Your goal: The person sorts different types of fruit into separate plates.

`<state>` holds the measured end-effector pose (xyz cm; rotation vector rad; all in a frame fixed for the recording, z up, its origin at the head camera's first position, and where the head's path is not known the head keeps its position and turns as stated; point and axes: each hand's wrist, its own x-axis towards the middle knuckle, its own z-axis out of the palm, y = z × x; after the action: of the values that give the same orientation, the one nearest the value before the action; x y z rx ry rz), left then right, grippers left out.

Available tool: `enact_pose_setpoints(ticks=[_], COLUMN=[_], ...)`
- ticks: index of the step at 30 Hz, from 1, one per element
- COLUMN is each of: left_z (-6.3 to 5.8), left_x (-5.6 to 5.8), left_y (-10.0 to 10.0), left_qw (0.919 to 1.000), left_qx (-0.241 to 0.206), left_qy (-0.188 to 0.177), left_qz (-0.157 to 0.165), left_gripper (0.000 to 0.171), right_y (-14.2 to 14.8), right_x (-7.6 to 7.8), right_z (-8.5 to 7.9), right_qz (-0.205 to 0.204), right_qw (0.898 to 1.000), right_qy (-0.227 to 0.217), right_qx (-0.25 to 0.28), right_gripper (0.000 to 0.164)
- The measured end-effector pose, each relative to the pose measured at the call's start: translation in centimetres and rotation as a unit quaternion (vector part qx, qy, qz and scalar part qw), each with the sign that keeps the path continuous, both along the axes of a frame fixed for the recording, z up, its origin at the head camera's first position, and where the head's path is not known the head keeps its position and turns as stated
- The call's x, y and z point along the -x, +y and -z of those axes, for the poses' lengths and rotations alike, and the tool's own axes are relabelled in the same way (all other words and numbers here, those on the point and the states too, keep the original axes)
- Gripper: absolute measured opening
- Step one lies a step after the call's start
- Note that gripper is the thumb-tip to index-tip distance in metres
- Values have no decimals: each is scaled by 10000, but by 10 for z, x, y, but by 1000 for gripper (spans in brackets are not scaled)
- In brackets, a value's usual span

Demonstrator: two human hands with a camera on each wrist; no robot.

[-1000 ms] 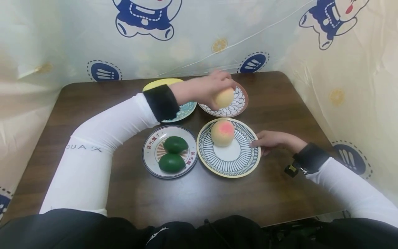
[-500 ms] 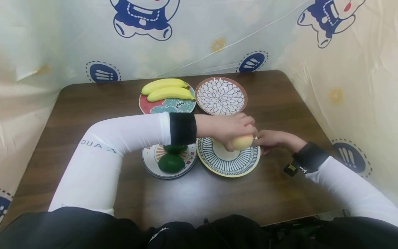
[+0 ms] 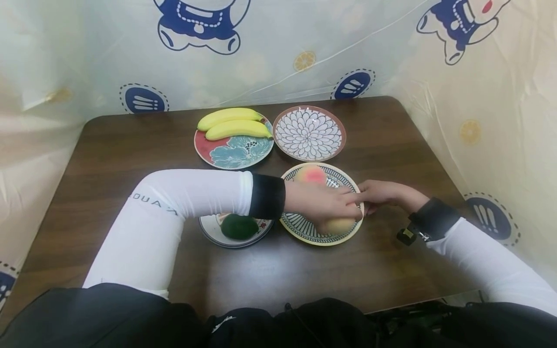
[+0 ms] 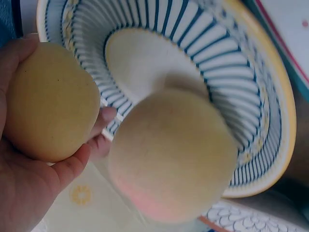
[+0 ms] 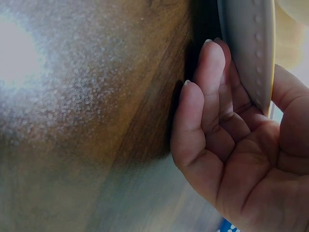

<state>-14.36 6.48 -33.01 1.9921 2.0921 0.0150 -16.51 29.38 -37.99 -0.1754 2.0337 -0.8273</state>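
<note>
My left hand (image 3: 319,202) reaches across the yellow-rimmed, blue-patterned plate (image 3: 302,232) and grips a peach (image 3: 338,226) low over its near right part. In the left wrist view, thumb and fingers curl round that pale yellow peach (image 4: 53,101). A second peach (image 3: 310,173), with a pink blush, sits in the plate toward the back. My right hand (image 3: 383,192) holds the plate's right rim. The right wrist view shows its thumb above the rim and its fingers below the plate's underside (image 5: 248,48). Whether the held peach touches the plate cannot be told.
Behind stand a red-and-teal plate (image 3: 241,153) with two bananas (image 3: 238,129) and a brown-rimmed flower-patterned plate (image 3: 310,134). To the left, partly under my left forearm, a white plate (image 3: 209,233) bears a dark green oval fruit (image 3: 239,227). A printed sheet hangs behind the wooden table (image 3: 130,145).
My left hand has carried the peach from above the brown-rimmed plate toward me, down to the yellow-rimmed plate's near right part. My right hand has stayed at the rim.
</note>
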Motion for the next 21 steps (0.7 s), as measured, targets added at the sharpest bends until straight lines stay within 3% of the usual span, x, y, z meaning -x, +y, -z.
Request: enact_pose_setpoints(ticks=[10, 21], left_z=[17, 19], left_x=[-2, -2], left_y=[4, 3], left_qw=[9992, 9988], left_qx=[311, 377], left_qy=[234, 293], left_qz=[71, 68], left_gripper=[73, 79], right_y=[2, 0], right_x=[1, -1], right_z=[1, -2], right_qz=[-140, -159], right_qw=[9999, 9995], right_qy=[61, 254], right_qx=[36, -64], right_gripper=[30, 28])
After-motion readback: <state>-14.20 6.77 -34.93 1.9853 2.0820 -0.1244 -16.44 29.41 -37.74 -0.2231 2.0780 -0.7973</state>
